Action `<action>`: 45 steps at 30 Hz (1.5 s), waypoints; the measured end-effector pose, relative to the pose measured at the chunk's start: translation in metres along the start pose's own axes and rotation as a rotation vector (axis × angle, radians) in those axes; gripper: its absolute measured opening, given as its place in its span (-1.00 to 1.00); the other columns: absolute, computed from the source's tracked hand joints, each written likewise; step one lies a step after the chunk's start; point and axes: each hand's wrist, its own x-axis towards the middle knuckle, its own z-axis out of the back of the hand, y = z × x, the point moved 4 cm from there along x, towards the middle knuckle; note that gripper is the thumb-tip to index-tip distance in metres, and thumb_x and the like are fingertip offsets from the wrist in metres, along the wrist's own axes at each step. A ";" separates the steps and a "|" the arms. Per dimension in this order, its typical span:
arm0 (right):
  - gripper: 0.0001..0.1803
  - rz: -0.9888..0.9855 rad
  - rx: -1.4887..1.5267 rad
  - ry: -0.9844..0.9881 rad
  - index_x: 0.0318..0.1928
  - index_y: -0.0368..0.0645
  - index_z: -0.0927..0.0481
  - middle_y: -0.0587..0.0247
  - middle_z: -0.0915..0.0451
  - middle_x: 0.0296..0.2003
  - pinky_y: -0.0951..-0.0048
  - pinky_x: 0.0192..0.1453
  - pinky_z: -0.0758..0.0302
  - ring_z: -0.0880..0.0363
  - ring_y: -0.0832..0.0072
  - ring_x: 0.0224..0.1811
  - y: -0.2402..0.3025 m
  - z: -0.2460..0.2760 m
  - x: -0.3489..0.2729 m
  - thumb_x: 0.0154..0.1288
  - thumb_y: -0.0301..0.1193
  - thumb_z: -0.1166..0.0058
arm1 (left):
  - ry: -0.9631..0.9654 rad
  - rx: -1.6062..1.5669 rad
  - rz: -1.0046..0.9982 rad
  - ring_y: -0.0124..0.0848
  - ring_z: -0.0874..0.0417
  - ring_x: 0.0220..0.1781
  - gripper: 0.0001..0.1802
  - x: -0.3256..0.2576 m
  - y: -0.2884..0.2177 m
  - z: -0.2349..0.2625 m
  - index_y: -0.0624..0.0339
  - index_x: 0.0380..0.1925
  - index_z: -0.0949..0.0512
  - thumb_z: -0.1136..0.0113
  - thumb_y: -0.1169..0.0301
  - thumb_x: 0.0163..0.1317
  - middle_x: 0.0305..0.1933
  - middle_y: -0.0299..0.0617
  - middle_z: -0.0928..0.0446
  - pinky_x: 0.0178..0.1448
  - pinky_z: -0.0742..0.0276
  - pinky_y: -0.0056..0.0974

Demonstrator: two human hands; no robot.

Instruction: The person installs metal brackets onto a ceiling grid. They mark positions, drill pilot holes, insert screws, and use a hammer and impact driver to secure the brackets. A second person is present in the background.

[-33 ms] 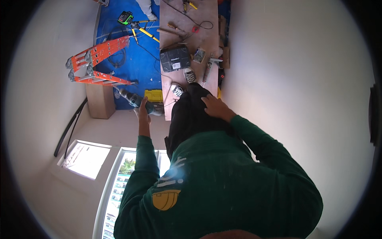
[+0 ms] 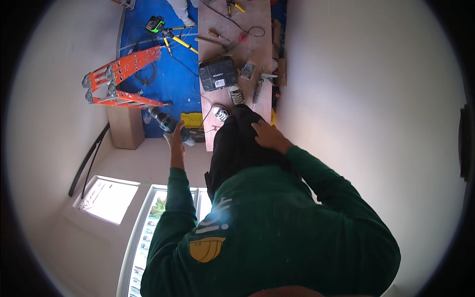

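My left hand point(image 2: 176, 140) is closed around the handle of a teal and black power drill point(image 2: 164, 119), held out to my left above the floor. The drill's front end points toward the foot of an orange ladder point(image 2: 131, 63). My right hand point(image 2: 271, 136) lies on the thigh of my black trousers point(image 2: 240, 136), fingers stretched out and holding nothing. I stand in black-and-white sneakers point(image 2: 236, 95) on a long wooden board point(image 2: 255, 32). Right ahead of my feet sits a black case point(image 2: 217, 74).
A green laser level point(image 2: 155, 24) stands on a yellow tripod point(image 2: 183, 42) over blue floor covering point(image 2: 178, 89). A caulking gun point(image 2: 259, 90), a screwdriver and cables lie on the board. Someone's leg point(image 2: 182, 11) shows at the top. A cardboard box point(image 2: 125, 127) and window point(image 2: 151, 232) are left; a wall point(image 2: 366, 99) is right.
The drill has turned slightly in my left hand, and its front end has moved a little to the right. My right hand stays on my thigh.
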 end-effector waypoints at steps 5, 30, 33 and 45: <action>-0.36 -0.144 0.132 -0.015 0.40 -0.21 -0.44 -0.24 -0.48 0.27 -0.37 0.32 -0.52 -0.50 -0.19 0.35 -0.028 -0.046 0.018 0.39 -0.19 -0.15 | 0.055 0.746 -0.257 -0.01 -0.76 -0.10 -0.18 0.072 -0.061 -0.054 0.24 0.08 -0.44 -0.66 0.18 -0.17 -0.13 -0.01 -0.68 0.01 -0.65 0.03; 0.26 -0.796 0.505 -0.243 0.65 -0.34 0.00 -0.52 -0.22 0.44 -0.36 0.51 -0.28 -0.21 -0.40 0.54 -0.081 -0.058 0.090 0.22 0.11 -0.41 | 0.538 1.575 -0.858 0.14 -0.52 0.39 0.13 0.341 0.048 -0.435 0.15 0.40 -0.41 -0.72 0.05 -0.23 0.29 0.13 -0.56 0.53 -0.37 0.17; 0.24 -0.767 0.516 -0.263 0.64 -0.32 -0.03 -0.41 -0.29 0.38 -0.31 0.44 -0.33 -0.30 -0.32 0.46 -0.081 -0.053 0.097 0.21 0.10 -0.42 | 0.453 1.528 -0.753 0.16 -0.53 0.39 0.15 0.373 0.070 -0.463 0.12 0.44 -0.38 -0.73 -0.01 -0.17 0.27 0.15 -0.57 0.53 -0.36 0.16; 0.18 -0.757 0.470 -0.309 0.62 -0.27 -0.08 -0.29 -0.30 0.31 -0.31 0.37 -0.37 -0.33 -0.26 0.37 -0.089 -0.051 0.102 0.20 0.04 -0.44 | 0.382 1.282 -0.742 0.14 -0.58 0.39 0.16 0.452 0.140 -0.494 0.13 0.53 -0.27 -0.72 0.06 -0.03 0.38 0.14 -0.53 0.50 -0.41 0.19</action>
